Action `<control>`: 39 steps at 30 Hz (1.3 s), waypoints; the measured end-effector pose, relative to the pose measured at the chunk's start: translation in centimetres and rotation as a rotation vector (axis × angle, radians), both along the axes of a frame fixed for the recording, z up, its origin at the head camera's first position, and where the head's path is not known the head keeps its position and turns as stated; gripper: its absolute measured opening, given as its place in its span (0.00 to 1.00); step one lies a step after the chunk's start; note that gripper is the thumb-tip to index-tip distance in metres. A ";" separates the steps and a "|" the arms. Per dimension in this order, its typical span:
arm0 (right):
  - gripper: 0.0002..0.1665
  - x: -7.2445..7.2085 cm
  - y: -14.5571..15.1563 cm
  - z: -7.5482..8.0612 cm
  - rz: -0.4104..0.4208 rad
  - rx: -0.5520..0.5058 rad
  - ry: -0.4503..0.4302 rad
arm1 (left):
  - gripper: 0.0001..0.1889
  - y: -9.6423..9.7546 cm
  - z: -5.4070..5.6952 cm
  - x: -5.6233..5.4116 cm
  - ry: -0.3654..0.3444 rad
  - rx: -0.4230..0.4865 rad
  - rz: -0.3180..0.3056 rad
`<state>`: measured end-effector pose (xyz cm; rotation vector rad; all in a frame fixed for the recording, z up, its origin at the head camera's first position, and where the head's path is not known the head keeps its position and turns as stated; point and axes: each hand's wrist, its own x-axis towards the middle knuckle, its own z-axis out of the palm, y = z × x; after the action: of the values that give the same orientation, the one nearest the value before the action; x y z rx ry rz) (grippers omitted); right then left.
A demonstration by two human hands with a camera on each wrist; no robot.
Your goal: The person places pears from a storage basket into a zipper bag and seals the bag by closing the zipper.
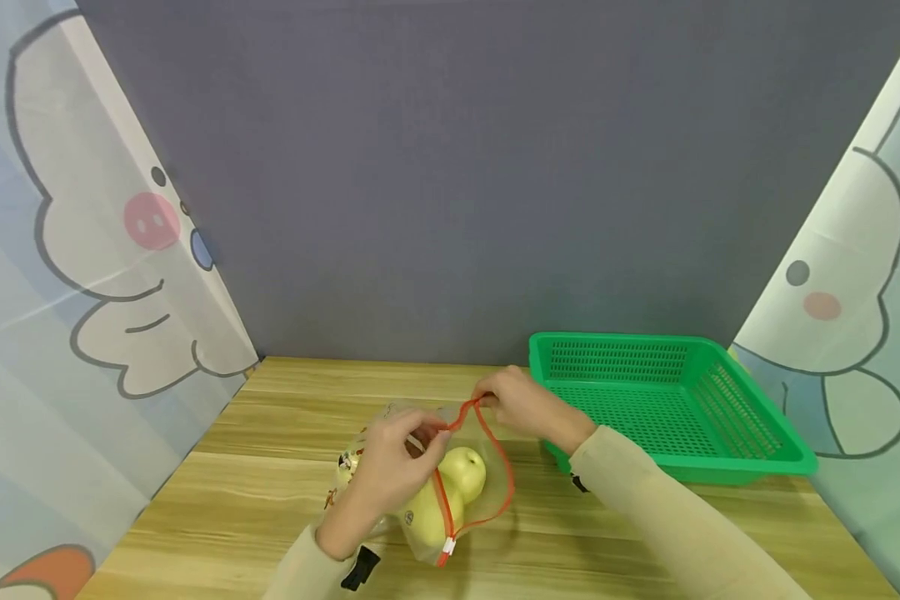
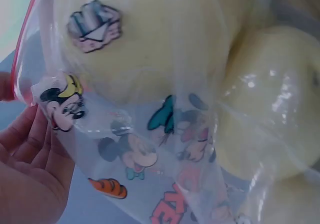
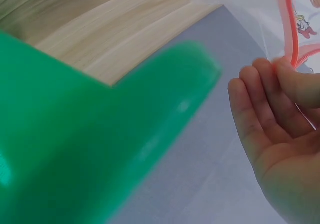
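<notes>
A clear slider bag [image 1: 495, 479] with a red zip edge and cartoon prints lies on the table, its mouth spread open. Inside it are several round yellow-green fruits [image 1: 465, 471] that look like apples. My left hand [image 1: 393, 462] pinches the zip edge between thumb and fingers on the near left side. At the far corner of the mouth, the thumb and forefinger of my right hand [image 1: 521, 404] grip the red edge [image 3: 290, 28]. The white slider [image 1: 449, 546] sits at the near end of the zip. Printed figures and fruit fill the left wrist view.
To the right stands a green plastic basket [image 1: 750, 467] with slotted walls, close beside my right forearm. The wooden table [image 1: 270, 467] reaches back to a dark grey wall panel [image 1: 457, 183]. Cartoon-printed curtains [image 1: 82, 250] hang at both sides.
</notes>
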<state>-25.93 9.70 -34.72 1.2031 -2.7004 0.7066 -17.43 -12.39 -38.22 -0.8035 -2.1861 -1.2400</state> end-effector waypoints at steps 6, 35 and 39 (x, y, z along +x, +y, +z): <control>0.10 -0.1 0.2 -0.1 -0.015 0.010 0.059 | 0.09 0.4 -0.8 1.4 0.125 -0.179 0.034; 0.07 0.1 1.1 -0.2 -0.074 0.027 0.037 | 0.32 0.8 -7.2 6.9 0.546 -1.023 0.209; 0.08 0.2 1.7 -0.3 -0.106 0.029 0.028 | 0.23 1.0 -6.7 6.5 0.613 -1.006 0.229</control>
<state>-25.71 11.42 -35.01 1.0577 -2.7362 0.6343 -10.97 -11.37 -44.96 -1.0533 -2.1742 0.3018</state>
